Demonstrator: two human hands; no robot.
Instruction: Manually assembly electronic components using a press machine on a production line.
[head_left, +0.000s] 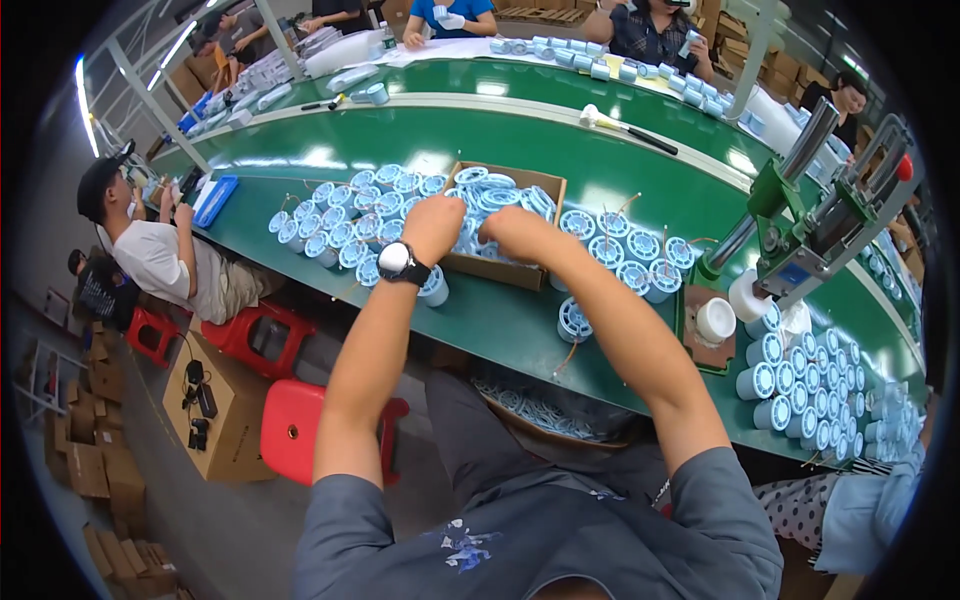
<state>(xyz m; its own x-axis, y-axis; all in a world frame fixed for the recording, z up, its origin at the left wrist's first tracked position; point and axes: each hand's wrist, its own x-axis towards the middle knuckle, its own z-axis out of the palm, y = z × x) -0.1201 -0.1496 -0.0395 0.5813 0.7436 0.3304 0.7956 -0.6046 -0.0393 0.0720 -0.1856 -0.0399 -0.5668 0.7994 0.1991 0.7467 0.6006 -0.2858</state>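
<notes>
An open cardboard box (515, 274) on the green table holds a heap of light-blue plastic discs (486, 190) with slotted faces. Over its left side is my left hand (436, 226), fingers curled in; what they grip, if anything, is hidden. My right hand (516, 234) reaches in from the right, its fingers bent downward among the discs, tips out of sight. Many light-blue cylindrical parts (340, 222) with slotted tops stand left of the box, some with thin wires. More such cylinders (608, 250) stand to its right, and a single cylinder (574, 320) sits nearer me.
A green hand press (790, 230) with a white round fixture (716, 320) stands at right, beside packed rows of cylinders (800, 385). A hammer (625, 128) lies beyond the box. A red stool (292, 430) is at lower left. Co-workers sit across the table and at left.
</notes>
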